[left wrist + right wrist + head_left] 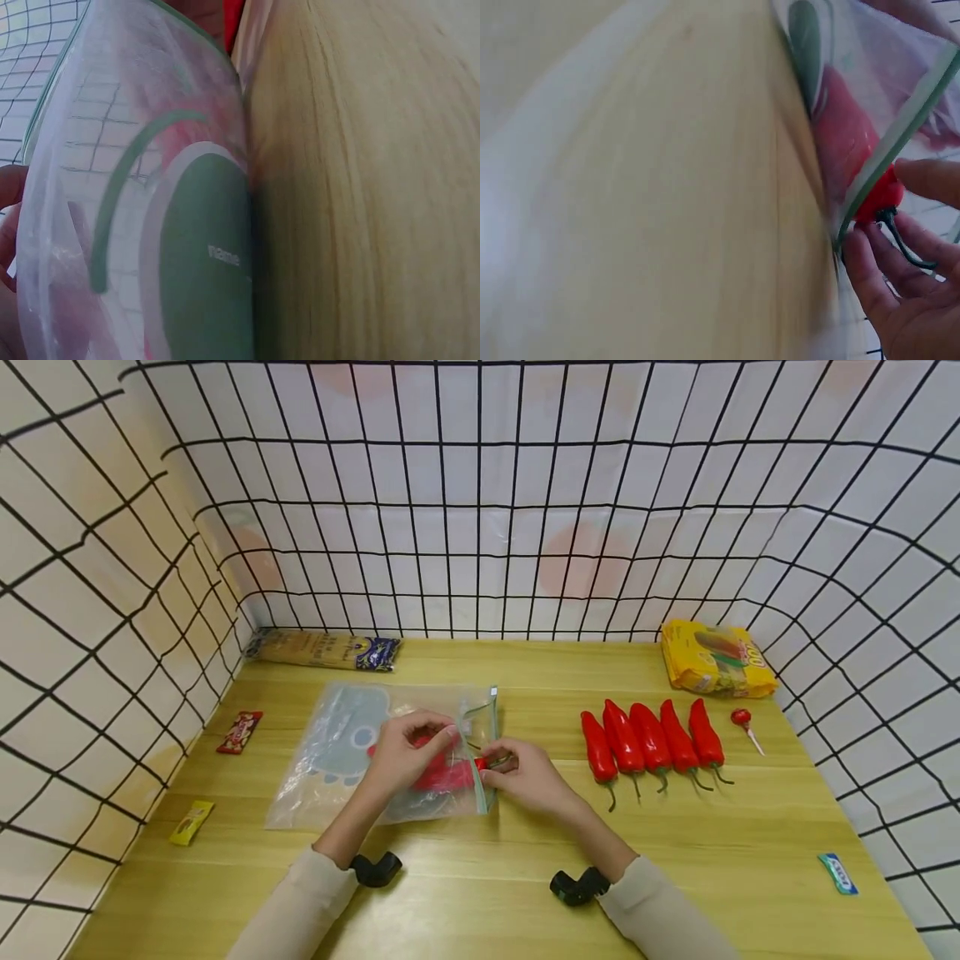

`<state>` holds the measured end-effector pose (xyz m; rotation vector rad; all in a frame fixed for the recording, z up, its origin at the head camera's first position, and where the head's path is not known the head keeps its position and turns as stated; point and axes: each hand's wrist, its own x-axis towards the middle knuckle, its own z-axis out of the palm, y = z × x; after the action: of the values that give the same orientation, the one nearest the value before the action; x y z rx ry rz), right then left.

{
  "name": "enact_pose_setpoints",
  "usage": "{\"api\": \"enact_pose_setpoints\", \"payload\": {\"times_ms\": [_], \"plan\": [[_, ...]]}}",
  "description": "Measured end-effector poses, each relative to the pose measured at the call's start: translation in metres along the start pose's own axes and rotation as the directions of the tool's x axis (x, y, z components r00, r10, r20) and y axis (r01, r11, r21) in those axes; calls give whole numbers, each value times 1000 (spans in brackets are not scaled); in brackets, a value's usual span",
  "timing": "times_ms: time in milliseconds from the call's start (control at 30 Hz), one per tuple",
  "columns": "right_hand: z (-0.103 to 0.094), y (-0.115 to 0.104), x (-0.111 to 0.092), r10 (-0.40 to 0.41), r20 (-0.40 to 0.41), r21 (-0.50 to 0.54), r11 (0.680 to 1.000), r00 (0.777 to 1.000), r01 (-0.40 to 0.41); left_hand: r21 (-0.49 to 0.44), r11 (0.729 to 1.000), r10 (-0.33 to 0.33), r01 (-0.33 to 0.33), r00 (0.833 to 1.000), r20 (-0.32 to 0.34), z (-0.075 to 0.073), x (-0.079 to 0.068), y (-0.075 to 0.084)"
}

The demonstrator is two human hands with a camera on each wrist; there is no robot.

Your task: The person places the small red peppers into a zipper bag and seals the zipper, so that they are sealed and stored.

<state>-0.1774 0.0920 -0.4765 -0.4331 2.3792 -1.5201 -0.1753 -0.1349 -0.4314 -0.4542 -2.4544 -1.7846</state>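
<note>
A clear zip bag (303, 793) with a printed cartoon and green-edged mouth lies on the table, its mouth facing right. My left hand (408, 753) pinches the film near that mouth, lifting it; in the left wrist view only part of this hand (9, 225) shows beside the bag. My right hand (531, 777) holds a red chili pepper (881, 196) by its stem end, thumb on one side and fingers on the other. Most of that pepper lies inside the bag, seen blurred through the film. More red shows inside under the left hand; how many peppers is unclear.
Several red chili peppers (648, 739) lie in a row at right, beside a lollipop (742, 718). A yellow packet (712, 660) and a noodle packet (322, 649) lie at the back. Small sweets (240, 732) lie near the sides. Black wire mesh (480, 531) surrounds the table.
</note>
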Motion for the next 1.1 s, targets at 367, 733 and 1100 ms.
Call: {"api": "enact_pose_setpoints", "payload": {"times_ms": [367,733,1100], "plan": [[-28,1,-31,-15,-100,-63,998,995,9,20,998,-51,51,999,-13,5,4,-23],[-18,-5,-42,-108,25,-8,994,994,108,42,999,-6,8,999,-46,5,1,-19],[3,-16,-35,-80,111,89,994,991,71,35,999,-12,14,998,-68,7,-2,-6]]}}
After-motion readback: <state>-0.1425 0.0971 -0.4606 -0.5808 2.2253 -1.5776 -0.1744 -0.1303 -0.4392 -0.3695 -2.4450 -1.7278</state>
